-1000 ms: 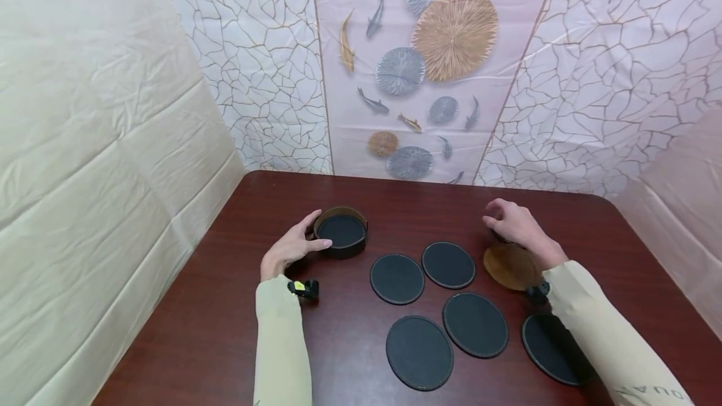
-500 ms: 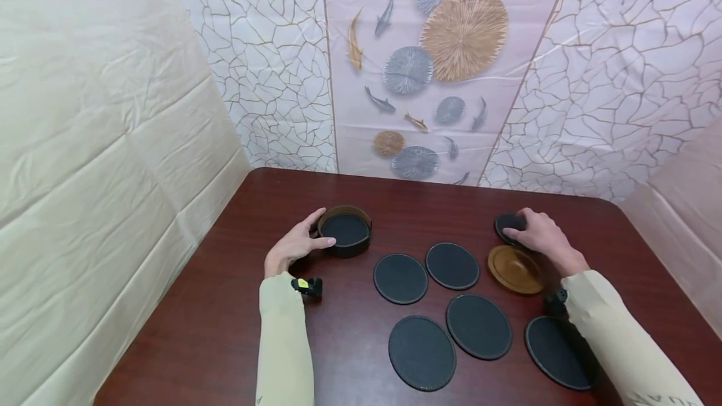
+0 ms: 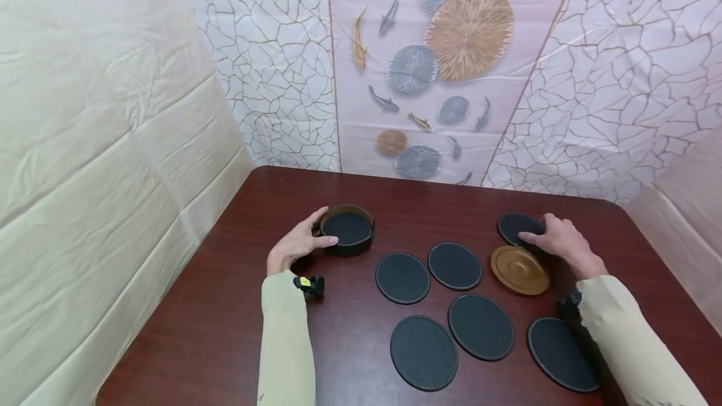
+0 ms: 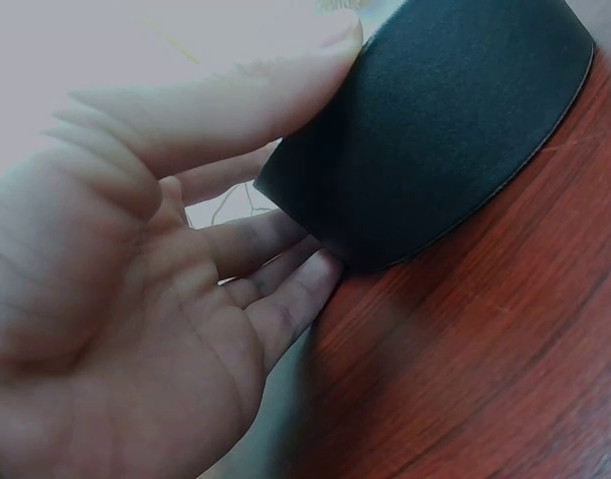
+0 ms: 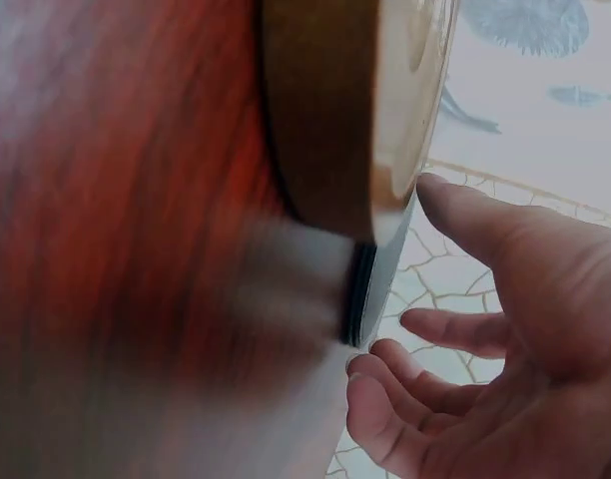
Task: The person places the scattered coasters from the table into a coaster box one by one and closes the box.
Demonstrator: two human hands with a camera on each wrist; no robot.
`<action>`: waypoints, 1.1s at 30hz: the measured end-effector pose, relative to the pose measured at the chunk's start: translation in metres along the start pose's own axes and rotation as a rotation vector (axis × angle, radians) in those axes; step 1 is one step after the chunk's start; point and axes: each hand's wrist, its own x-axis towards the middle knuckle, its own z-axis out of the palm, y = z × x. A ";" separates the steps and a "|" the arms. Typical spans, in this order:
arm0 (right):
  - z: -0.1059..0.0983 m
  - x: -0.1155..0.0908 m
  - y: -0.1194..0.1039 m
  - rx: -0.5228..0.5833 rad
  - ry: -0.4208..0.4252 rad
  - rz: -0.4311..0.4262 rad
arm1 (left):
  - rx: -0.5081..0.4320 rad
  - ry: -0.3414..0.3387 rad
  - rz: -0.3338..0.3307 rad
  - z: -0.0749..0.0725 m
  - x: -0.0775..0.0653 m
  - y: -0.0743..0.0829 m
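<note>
In the head view my left hand (image 3: 298, 242) holds the side of a round black coaster holder (image 3: 353, 247), which has a brown inside and a black disc in it. The left wrist view shows the thumb on the holder's wall (image 4: 455, 130) and the fingers behind it. On the right, my right hand (image 3: 564, 244) is at the edge of a black round coaster (image 3: 514, 228). Its fingers (image 5: 390, 424) are spread and loosely bent in the right wrist view, with nothing gripped between them. Just in front of that coaster lies a brown round dish-like piece (image 3: 520, 269) with concentric rings.
Several black round coasters lie flat mid-table, among them a near one (image 3: 423, 353), a middle one (image 3: 481, 327) and a left one (image 3: 403, 278). Another coaster (image 3: 564, 354) is partly under the right forearm. Patterned cloth (image 3: 282, 67) hangs behind the dark red table (image 3: 214, 306).
My right hand has moved right and a little toward me, from over the far coaster to its right edge, uncovering the coaster and brown piece. The left hand stays on the holder.
</note>
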 end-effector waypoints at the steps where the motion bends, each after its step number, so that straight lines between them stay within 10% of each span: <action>1: 0.000 0.000 0.002 -0.001 -0.009 0.009 | -0.004 0.000 0.005 0.000 0.001 -0.001; 18: 0.000 0.017 0.026 0.170 -0.165 0.140 | -0.024 0.006 0.029 0.000 0.000 0.000; 33: -0.003 0.008 0.011 0.239 -0.030 0.113 | 0.028 0.017 0.003 0.001 -0.001 -0.001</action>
